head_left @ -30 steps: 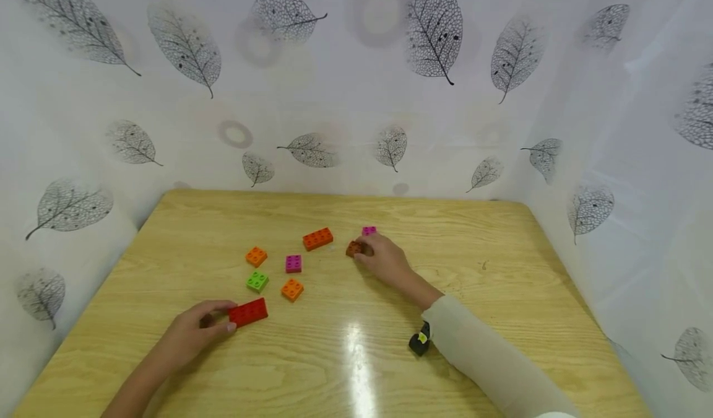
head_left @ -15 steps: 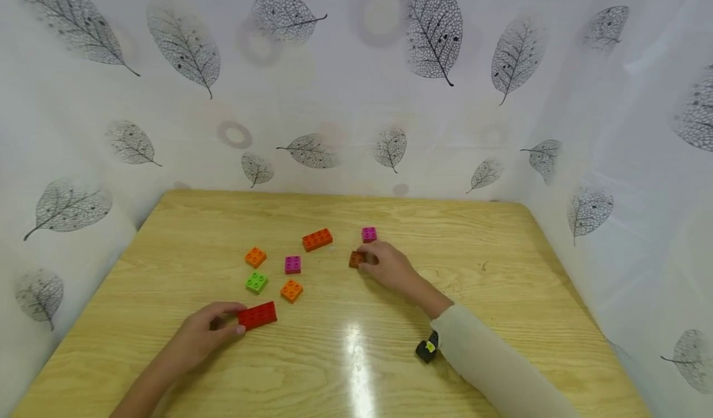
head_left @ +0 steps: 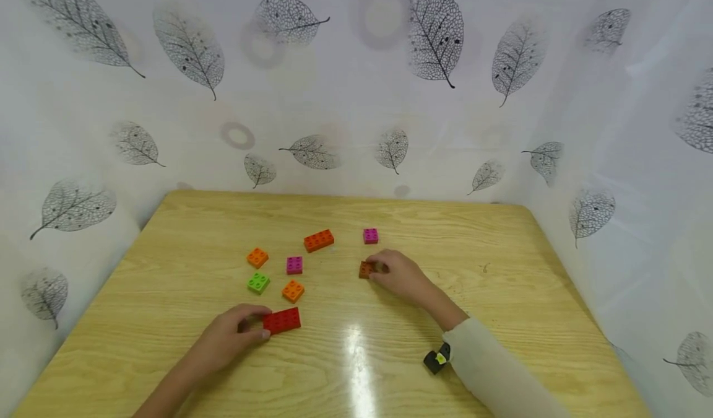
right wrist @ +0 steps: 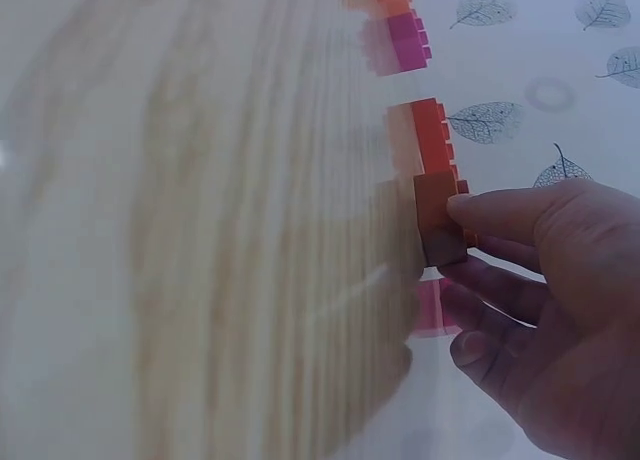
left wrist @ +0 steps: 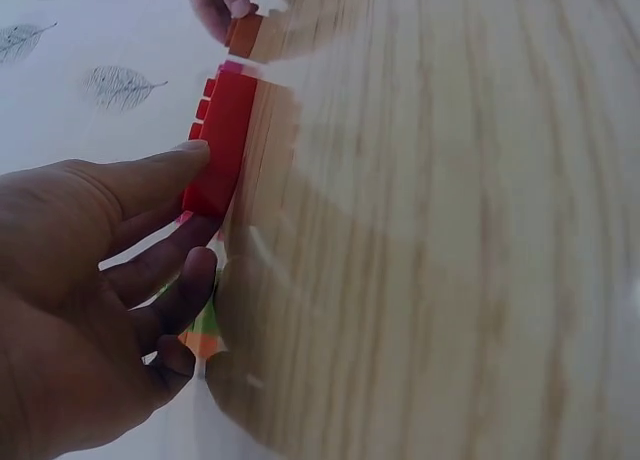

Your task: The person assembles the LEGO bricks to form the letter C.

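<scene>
My left hand [head_left: 231, 337] pinches the left end of a long red toy building brick [head_left: 282, 321], thumb on the near side and fingers on the far side. In the left wrist view the red brick [left wrist: 222, 145] stands studs up, low over the wood. To the right, my right hand [head_left: 402, 274] grips a small brown brick [head_left: 366, 269] between thumb and fingers, its left part showing. The right wrist view has the thumb against the brown brick [right wrist: 437, 218] near its studs. A magenta brick [head_left: 370, 236] lies just beyond the right hand.
Left of centre lie two small orange bricks [head_left: 257, 257], a lime green brick [head_left: 259, 283] and another magenta brick [head_left: 294, 265]. A long red-orange brick [head_left: 319, 240] sits farther back. A leaf-patterned curtain [head_left: 345, 96] borders the wooden table [head_left: 501, 269]. A black device [head_left: 437, 359] is at the right wrist.
The left hand has slid the red brick rightward. The right hand has drawn the brown brick nearer and slightly right, uncovering the far magenta brick. The other bricks stay put.
</scene>
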A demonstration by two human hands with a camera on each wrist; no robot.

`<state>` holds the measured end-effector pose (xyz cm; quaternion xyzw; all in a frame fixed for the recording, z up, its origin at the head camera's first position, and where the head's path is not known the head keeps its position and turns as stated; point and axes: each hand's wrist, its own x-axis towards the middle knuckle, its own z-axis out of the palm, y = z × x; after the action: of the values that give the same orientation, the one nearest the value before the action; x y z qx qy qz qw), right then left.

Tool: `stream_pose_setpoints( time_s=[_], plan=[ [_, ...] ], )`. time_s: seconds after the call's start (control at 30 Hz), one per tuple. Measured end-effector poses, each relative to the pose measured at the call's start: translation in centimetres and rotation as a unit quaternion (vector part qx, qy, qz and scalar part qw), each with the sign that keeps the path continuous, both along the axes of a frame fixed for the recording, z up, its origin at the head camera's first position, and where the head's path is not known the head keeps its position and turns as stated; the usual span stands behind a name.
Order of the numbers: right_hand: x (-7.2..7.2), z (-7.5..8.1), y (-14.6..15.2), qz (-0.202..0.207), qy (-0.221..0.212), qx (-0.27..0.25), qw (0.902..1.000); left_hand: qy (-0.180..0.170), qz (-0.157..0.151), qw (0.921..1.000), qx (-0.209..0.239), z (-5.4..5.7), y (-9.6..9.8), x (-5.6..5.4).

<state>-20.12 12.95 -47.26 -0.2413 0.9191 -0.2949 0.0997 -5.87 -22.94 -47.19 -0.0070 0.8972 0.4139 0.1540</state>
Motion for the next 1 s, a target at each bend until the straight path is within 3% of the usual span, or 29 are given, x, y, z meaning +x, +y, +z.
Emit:
stream_pose_setpoints(
  time_s=[0.43,0.8,1.0],
  plan=[
    [1.3,-0.1,1.3,-0.008,0.005,-0.009,0.9999,0.033,-0.016,0.9992,-0.015,-0.4,3.2,-0.7],
    [2.4,-0.3,2.1,-0.01,-0.013,-0.027,0.9995,0.101,-0.054,0.993,-0.027,-1.1,6.1,-1.5],
    [2.8,-0.4,2.3,-0.009,-0.014,-0.027,0.9995,0.1,-0.064,0.9928,-0.017,-1.2,7.4,-2.2]
  ],
)
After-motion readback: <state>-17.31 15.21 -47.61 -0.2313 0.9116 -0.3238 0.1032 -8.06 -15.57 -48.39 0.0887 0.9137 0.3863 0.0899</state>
